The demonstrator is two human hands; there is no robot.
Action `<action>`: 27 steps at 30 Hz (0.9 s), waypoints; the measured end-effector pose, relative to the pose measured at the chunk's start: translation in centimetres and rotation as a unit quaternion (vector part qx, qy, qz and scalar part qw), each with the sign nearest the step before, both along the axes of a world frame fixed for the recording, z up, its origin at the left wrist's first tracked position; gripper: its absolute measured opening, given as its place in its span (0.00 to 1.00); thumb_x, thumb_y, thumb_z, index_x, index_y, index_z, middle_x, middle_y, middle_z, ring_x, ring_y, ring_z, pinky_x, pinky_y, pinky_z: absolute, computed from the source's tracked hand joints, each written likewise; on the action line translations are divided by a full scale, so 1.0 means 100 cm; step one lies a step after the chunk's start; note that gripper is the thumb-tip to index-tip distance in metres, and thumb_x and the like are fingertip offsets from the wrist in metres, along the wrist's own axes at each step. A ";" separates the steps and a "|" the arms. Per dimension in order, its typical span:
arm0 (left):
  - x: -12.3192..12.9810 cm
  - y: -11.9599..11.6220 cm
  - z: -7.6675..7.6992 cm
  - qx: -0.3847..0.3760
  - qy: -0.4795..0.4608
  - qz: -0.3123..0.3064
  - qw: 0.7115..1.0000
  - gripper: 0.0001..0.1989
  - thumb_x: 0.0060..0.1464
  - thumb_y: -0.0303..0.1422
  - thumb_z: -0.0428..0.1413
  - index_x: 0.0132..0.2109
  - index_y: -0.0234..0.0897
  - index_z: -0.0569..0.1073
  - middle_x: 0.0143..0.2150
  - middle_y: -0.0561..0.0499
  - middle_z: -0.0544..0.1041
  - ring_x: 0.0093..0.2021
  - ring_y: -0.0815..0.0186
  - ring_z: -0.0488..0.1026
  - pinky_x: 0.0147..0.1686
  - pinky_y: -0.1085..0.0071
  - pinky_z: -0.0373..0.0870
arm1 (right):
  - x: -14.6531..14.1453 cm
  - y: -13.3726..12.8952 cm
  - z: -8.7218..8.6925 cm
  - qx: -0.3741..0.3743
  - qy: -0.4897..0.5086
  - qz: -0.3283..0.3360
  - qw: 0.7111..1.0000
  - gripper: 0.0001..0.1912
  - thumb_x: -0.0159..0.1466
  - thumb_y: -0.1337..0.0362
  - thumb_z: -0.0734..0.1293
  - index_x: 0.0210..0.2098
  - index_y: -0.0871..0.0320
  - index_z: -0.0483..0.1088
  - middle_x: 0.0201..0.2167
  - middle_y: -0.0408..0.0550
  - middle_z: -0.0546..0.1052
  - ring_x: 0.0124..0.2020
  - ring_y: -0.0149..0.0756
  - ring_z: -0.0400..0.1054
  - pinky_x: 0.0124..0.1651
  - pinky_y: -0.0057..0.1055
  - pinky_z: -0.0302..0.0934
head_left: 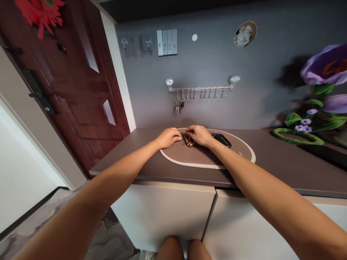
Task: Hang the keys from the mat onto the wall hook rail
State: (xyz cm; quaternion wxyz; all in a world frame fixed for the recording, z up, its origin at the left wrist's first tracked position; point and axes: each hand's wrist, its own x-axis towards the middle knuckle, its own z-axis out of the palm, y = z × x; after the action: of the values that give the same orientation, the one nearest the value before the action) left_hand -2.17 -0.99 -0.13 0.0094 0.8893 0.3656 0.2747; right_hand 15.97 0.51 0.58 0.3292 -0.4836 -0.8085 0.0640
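Note:
Both hands meet over an oval brown mat [208, 167] with a pale rim. Between them lies a bunch of keys [188, 141] with a brownish fob. My left hand [171, 137] has its thumb and fingers closed on the left end of the bunch. From the other side, my right hand [199, 134] reaches over with bent fingers at the top of the bunch; its fingertips are partly hidden. Just right of that hand, a black key case [222, 140] with green marks rests on the mat, partly behind my right wrist.
A clear hook rail [202, 89] on the grey wall carries hanging keys [177, 107] at its left end. A switch panel [167, 42] sits above. Purple artificial flowers [328, 72] stand at the right of the brown counter [284, 166]. A dark red door [81, 108] is at left.

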 end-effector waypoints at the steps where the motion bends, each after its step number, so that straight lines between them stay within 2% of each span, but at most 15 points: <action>1: 0.000 0.000 0.000 0.000 -0.006 0.007 1.000 0.09 0.52 0.32 0.51 0.34 0.35 0.75 0.33 0.49 0.73 0.35 0.68 0.68 0.38 0.73 0.61 | -0.001 -0.001 0.001 0.002 -0.005 0.003 1.000 0.08 0.54 0.69 0.65 0.33 0.56 0.74 0.30 0.46 0.76 0.31 0.34 0.68 0.37 0.27 0.56; 9: 0.000 -0.003 0.004 -0.041 -0.078 0.044 0.995 0.08 0.51 0.30 0.50 0.33 0.34 0.74 0.33 0.51 0.75 0.35 0.69 0.69 0.38 0.74 0.62 | -0.004 -0.004 0.002 0.016 -0.060 0.019 0.998 0.10 0.55 0.70 0.62 0.34 0.56 0.74 0.32 0.47 0.76 0.33 0.35 0.68 0.38 0.27 0.56; 15: 0.000 -0.004 0.005 -0.083 -0.174 0.048 0.980 0.09 0.51 0.32 0.50 0.32 0.32 0.71 0.26 0.53 0.72 0.28 0.71 0.68 0.32 0.74 0.64 | -0.006 -0.007 0.004 0.019 -0.069 0.026 0.997 0.11 0.56 0.68 0.61 0.35 0.56 0.73 0.34 0.47 0.76 0.35 0.36 0.69 0.39 0.27 0.57; 18: 0.001 0.000 0.003 -0.157 -0.267 0.022 0.951 0.08 0.51 0.32 0.51 0.32 0.31 0.70 0.26 0.52 0.71 0.27 0.73 0.68 0.32 0.74 0.66 | -0.007 -0.010 0.006 0.032 -0.068 0.034 0.997 0.12 0.58 0.67 0.60 0.39 0.57 0.71 0.37 0.49 0.76 0.37 0.36 0.69 0.41 0.28 0.57; 21: 0.002 0.002 0.002 -0.228 -0.366 -0.006 0.902 0.06 0.49 0.31 0.53 0.32 0.30 0.68 0.28 0.52 0.71 0.28 0.74 0.68 0.34 0.73 0.68 | -0.008 -0.014 0.007 0.038 -0.044 0.035 0.998 0.14 0.57 0.68 0.60 0.43 0.58 0.68 0.36 0.49 0.76 0.37 0.34 0.69 0.41 0.28 0.58; 24: 0.002 0.002 0.001 -0.275 -0.431 -0.021 0.859 0.07 0.48 0.31 0.55 0.32 0.30 0.67 0.28 0.52 0.71 0.28 0.75 0.69 0.36 0.71 0.69 | -0.010 -0.017 0.008 0.034 0.003 0.042 0.998 0.13 0.57 0.66 0.61 0.43 0.58 0.67 0.34 0.47 0.76 0.35 0.32 0.69 0.40 0.27 0.58; 27: 0.002 0.002 0.002 -0.301 -0.469 -0.029 0.830 0.08 0.47 0.32 0.56 0.33 0.30 0.67 0.28 0.52 0.71 0.29 0.74 0.70 0.39 0.67 0.69 | -0.012 -0.019 0.009 0.026 0.057 0.060 0.996 0.11 0.57 0.65 0.61 0.40 0.58 0.67 0.33 0.46 0.75 0.33 0.30 0.68 0.38 0.27 0.59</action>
State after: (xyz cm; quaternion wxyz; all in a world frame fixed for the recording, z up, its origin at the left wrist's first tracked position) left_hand -1.98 -0.75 0.06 0.4547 0.6172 0.3560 0.5344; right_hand 14.75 -1.42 1.47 0.3824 -0.4212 -0.8175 0.0900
